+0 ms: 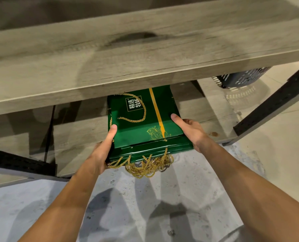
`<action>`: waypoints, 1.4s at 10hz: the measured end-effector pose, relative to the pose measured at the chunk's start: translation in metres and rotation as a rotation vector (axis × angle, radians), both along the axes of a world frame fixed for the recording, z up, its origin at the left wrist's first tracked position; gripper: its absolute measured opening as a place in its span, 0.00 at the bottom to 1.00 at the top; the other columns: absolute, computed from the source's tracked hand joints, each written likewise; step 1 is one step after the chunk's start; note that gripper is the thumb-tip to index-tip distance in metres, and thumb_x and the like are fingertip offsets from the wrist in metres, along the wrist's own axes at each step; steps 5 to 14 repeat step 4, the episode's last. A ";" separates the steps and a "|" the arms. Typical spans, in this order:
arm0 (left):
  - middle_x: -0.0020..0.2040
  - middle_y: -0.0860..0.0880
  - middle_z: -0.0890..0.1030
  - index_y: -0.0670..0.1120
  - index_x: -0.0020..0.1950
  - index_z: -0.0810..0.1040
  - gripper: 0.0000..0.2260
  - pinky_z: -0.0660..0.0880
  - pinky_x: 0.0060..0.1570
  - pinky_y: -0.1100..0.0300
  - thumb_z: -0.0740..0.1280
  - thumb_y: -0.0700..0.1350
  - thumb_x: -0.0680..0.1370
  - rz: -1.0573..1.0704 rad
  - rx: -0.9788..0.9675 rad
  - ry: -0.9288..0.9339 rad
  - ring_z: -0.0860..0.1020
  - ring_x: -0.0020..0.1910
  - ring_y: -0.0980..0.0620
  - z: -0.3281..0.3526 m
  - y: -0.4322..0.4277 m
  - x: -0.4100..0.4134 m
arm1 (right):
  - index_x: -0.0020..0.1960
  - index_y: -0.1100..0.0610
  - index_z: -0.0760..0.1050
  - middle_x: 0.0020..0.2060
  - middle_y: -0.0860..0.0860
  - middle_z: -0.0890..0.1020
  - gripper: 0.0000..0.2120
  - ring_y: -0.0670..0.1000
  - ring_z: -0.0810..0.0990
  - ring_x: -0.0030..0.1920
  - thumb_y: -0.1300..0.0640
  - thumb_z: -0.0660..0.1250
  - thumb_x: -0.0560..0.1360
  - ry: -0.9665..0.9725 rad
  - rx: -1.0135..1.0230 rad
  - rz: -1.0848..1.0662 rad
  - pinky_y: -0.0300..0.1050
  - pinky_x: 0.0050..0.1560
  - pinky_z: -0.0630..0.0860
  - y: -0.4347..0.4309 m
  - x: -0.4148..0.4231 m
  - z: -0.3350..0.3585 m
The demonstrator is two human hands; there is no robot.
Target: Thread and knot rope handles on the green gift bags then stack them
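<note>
Here, stack of green bags [141,130] between hands, left hand [102,151] and right hand [190,131] gripping its sides

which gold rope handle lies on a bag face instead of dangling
The top bag's handle, looped by the white logo; the other handles dangle tangled off the near edge of the stack.
</note>
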State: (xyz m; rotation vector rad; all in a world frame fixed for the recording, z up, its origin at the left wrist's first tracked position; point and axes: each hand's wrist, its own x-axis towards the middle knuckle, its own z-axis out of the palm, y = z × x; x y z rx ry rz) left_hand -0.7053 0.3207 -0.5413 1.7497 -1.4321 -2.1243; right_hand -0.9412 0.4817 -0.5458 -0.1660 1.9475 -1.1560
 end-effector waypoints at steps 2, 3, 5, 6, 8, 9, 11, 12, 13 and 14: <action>0.60 0.49 0.78 0.46 0.71 0.73 0.24 0.73 0.60 0.53 0.66 0.57 0.80 -0.105 -0.738 -0.157 0.79 0.57 0.44 0.030 0.008 0.005 | 0.53 0.55 0.76 0.46 0.51 0.78 0.16 0.53 0.75 0.46 0.44 0.57 0.85 0.599 0.135 0.291 0.47 0.48 0.70 0.011 0.013 0.044; 0.56 0.43 0.80 0.41 0.62 0.79 0.15 0.76 0.53 0.49 0.63 0.46 0.79 -0.494 -1.261 -0.259 0.80 0.51 0.40 0.074 0.017 0.015 | 0.58 0.59 0.77 0.52 0.55 0.81 0.13 0.55 0.79 0.47 0.64 0.55 0.82 1.044 0.418 0.576 0.48 0.50 0.75 0.030 0.033 0.090; 0.58 0.43 0.79 0.44 0.65 0.77 0.16 0.76 0.55 0.47 0.63 0.46 0.78 -0.741 -1.228 -0.420 0.80 0.54 0.40 0.111 0.035 0.026 | 0.62 0.59 0.76 0.56 0.55 0.81 0.15 0.55 0.81 0.53 0.67 0.58 0.79 1.093 0.523 0.752 0.49 0.56 0.76 0.042 0.058 0.122; 0.58 0.43 0.79 0.44 0.65 0.77 0.16 0.76 0.55 0.47 0.63 0.46 0.78 -0.741 -1.228 -0.420 0.80 0.54 0.40 0.111 0.035 0.026 | 0.62 0.59 0.76 0.56 0.55 0.81 0.15 0.55 0.81 0.53 0.67 0.58 0.79 1.093 0.523 0.752 0.49 0.56 0.76 0.042 0.058 0.122; 0.58 0.43 0.79 0.44 0.65 0.77 0.16 0.76 0.55 0.47 0.63 0.46 0.78 -0.741 -1.228 -0.420 0.80 0.54 0.40 0.111 0.035 0.026 | 0.62 0.59 0.76 0.56 0.55 0.81 0.15 0.55 0.81 0.53 0.67 0.58 0.79 1.093 0.523 0.752 0.49 0.56 0.76 0.042 0.058 0.122; 0.58 0.43 0.79 0.44 0.65 0.77 0.16 0.76 0.55 0.47 0.63 0.46 0.78 -0.741 -1.228 -0.420 0.80 0.54 0.40 0.111 0.035 0.026 | 0.62 0.59 0.76 0.56 0.55 0.81 0.15 0.55 0.81 0.53 0.67 0.58 0.79 1.093 0.523 0.752 0.49 0.56 0.76 0.042 0.058 0.122; 0.58 0.43 0.79 0.44 0.65 0.77 0.16 0.76 0.55 0.47 0.63 0.46 0.78 -0.741 -1.228 -0.420 0.80 0.54 0.40 0.111 0.035 0.026 | 0.62 0.59 0.76 0.56 0.55 0.81 0.15 0.55 0.81 0.53 0.67 0.58 0.79 1.093 0.523 0.752 0.49 0.56 0.76 0.042 0.058 0.122; 0.58 0.43 0.79 0.44 0.65 0.77 0.16 0.76 0.55 0.47 0.63 0.46 0.78 -0.741 -1.228 -0.420 0.80 0.54 0.40 0.111 0.035 0.026 | 0.62 0.59 0.76 0.56 0.55 0.81 0.15 0.55 0.81 0.53 0.67 0.58 0.79 1.093 0.523 0.752 0.49 0.56 0.76 0.042 0.058 0.122; 0.58 0.43 0.79 0.44 0.65 0.77 0.16 0.76 0.55 0.47 0.63 0.46 0.78 -0.741 -1.228 -0.420 0.80 0.54 0.40 0.111 0.035 0.026 | 0.62 0.59 0.76 0.56 0.55 0.81 0.15 0.55 0.81 0.53 0.67 0.58 0.79 1.093 0.523 0.752 0.49 0.56 0.76 0.042 0.058 0.122; 0.58 0.43 0.79 0.44 0.65 0.77 0.16 0.76 0.55 0.47 0.63 0.46 0.78 -0.741 -1.228 -0.420 0.80 0.54 0.40 0.111 0.035 0.026 | 0.62 0.59 0.76 0.56 0.55 0.81 0.15 0.55 0.81 0.53 0.67 0.58 0.79 1.093 0.523 0.752 0.49 0.56 0.76 0.042 0.058 0.122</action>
